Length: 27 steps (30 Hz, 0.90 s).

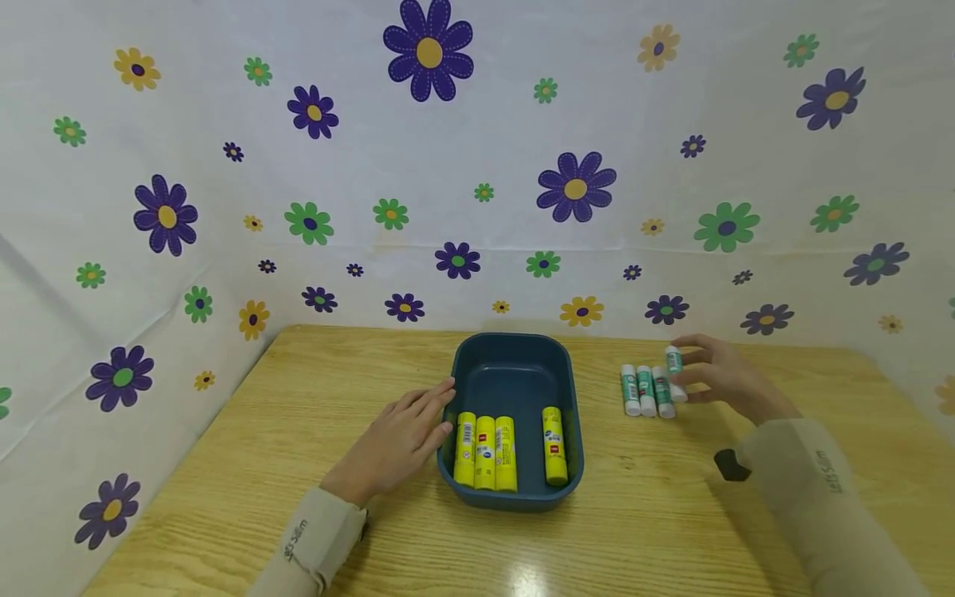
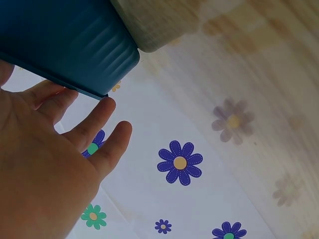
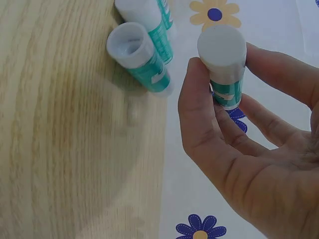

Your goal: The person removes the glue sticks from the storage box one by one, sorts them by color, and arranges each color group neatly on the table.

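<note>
My right hand (image 1: 727,377) pinches a white-and-green glue stick (image 3: 228,55) between thumb and fingers, at the right side of the table. Just left of it, three similar glue sticks (image 1: 645,391) lie side by side on the wood. A dark blue plastic box (image 1: 515,500) stands in the middle. Three yellow glue sticks (image 1: 485,453) lie together along its left side, and a single yellow glue stick (image 1: 555,446) lies by its right wall. The left hand (image 1: 399,444) touches the box's left rim with extended, slightly bent fingers, also seen in the left wrist view.
The light wooden table (image 1: 634,531) reaches back to a white cloth (image 1: 507,141) printed with flowers, which hangs behind and at the left. A small black object (image 1: 731,466) shows at the right cuff.
</note>
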Available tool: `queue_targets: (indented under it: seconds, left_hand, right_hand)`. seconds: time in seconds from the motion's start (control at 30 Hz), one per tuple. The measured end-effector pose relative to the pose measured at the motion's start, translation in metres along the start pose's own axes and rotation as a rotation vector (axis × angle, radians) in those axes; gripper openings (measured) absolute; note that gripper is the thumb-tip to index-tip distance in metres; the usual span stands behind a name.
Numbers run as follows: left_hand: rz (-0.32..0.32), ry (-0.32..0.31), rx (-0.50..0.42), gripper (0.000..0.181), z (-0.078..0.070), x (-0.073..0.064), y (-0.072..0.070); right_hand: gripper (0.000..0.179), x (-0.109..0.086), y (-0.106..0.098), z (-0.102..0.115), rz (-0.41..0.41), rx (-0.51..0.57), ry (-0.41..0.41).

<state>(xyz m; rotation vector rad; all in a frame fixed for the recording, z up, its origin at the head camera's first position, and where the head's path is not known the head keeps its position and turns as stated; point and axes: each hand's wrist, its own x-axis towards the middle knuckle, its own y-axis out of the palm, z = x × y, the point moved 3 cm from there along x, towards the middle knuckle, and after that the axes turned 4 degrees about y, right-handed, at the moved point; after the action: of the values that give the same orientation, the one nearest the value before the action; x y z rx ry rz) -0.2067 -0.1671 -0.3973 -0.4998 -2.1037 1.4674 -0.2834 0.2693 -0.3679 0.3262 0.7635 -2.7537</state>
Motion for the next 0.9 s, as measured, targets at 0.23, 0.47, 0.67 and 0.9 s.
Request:
queue_targets:
  seconds: [0.23,0.47,0.67,0.9]
  left_hand:
    - [0.000,0.000,0.003,0.053,0.000,0.000,0.000]
    - [0.008,-0.004,0.006,0.053,-0.002,0.000,-0.002]
    - [0.014,-0.007,0.010,0.052,-0.002,0.000,-0.002]
    - [0.008,-0.001,0.006,0.053,-0.001,0.000,0.000]
  right_hand:
    - [0.071,0.000,-0.002,-0.005,-0.007,-0.027,0.030]
    - [0.071,0.003,-0.003,-0.012,-0.026,-0.020,0.044]
    - [0.067,0.005,-0.004,-0.018,-0.055,-0.054,0.049]
    - [0.065,0.012,-0.004,-0.026,-0.069,-0.107,0.097]
